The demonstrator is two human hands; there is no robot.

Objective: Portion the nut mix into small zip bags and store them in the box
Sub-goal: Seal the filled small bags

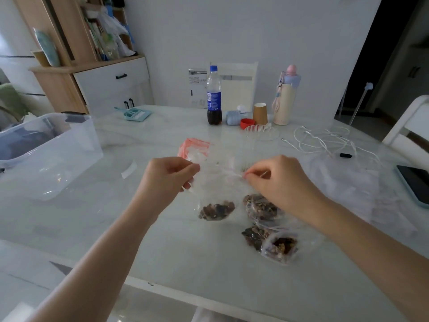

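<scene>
Home dining room, marble table point(92, 228), bookshelf point(69, 31) (cluttered), soda bottle point(214, 96)

Clear zip bag point(214, 194) hangs upright just off the table approx mid-frame, held by its top strip at both corners, w/ a small dark clump of nut mix point(217, 211) sagging in the bottom. Three more filled bags point(270, 228) lie bunched together at its 4 o'clock, flat on the table. Clear plastic box point(50, 140) sits at 10 o'clock, lid off, well apart from the bags, w/ a stack of empty red-striped zip bags point(193, 147) at 12.
</scene>
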